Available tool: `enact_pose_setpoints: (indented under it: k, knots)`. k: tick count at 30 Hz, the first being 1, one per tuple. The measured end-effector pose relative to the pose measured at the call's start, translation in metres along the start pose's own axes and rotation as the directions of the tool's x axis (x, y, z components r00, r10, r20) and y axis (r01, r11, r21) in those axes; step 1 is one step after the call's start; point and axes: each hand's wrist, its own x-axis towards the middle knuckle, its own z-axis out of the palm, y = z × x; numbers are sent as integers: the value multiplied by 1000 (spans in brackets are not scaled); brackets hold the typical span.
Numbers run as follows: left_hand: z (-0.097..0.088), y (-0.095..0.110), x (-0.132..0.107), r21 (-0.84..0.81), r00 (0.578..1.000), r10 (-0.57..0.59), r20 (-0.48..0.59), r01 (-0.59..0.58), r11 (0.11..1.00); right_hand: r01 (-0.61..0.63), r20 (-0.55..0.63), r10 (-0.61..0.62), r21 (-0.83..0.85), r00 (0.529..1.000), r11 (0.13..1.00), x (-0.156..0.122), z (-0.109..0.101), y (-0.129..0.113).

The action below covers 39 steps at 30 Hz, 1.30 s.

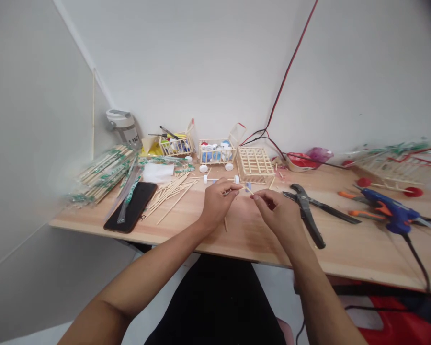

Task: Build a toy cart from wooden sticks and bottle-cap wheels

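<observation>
Over the middle of the table, my left hand (217,203) is closed with its fingertips on a short piece of wooden stick (249,190). My right hand (277,208) pinches the stick's other end between thumb and finger. Whether it is one piece or two meeting ends is too small to tell. Behind the hands lies a thin axle with white wheels (206,179). A stick-built crate (255,163) stands just beyond, beside a small stick cart (217,154) filled with white and blue caps. Loose sticks (170,194) lie left of my left hand.
Black-handled cutters (309,215) and a blue glue gun (390,208) lie on the right. A phone (131,208), bagged sticks (106,172) and a white-lidded container (124,127) are on the left. Another cart (177,143) stands at the back. A cable (290,67) hangs down the wall.
</observation>
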Motion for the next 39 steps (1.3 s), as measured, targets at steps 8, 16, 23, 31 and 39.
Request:
enact_pose_setpoints:
  k: [8, 16, 23, 31, 39]
  knots:
    - [4, -2, -2, 53, 999, -11, 48, 9, 999, 21, 38, -21, 5, 999, 1000, -9, -1, 8]
    - [10, -3, -4, 180, 987, -81, 137, 55, 982, -68, 74, 68, -3, 995, 998, -17, -2, 14]
    - [9, -6, -3, 213, 971, -119, 205, 75, 974, -97, 80, 98, -18, 992, 995, -24, -3, 24]
    - [0, -8, 4, 187, 962, -202, 185, 167, 968, -115, 93, 119, -43, 989, 992, -25, -9, 30]
    - [-10, -11, 8, 426, 963, -119, 240, 5, 905, -131, 102, 139, -78, 985, 988, -26, -9, 30]
